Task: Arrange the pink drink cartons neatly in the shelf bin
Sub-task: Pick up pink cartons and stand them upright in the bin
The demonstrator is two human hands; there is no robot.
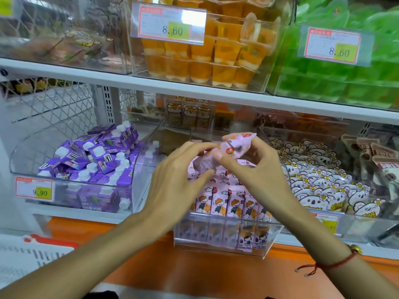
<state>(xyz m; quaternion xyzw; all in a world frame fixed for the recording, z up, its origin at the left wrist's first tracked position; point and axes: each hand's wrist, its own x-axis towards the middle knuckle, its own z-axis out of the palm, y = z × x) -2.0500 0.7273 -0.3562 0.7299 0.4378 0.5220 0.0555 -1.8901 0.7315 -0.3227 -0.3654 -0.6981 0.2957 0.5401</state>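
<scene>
My left hand (183, 169) and right hand (250, 167) are up over the bin (222, 236), both pinching one pink carton (224, 151) above the upright row (228, 203). I'm mid-sort, I'd say: next it wants turning upright and slotting into a gap beside the others.

Your forearms are bare, with no sleeves in view. Your left hand (172, 180) wears nothing. At your right wrist, toward four o'clock, sits a red string bracelet (330, 265) with knotted loose ends and a small gold charm (355, 248).
</scene>
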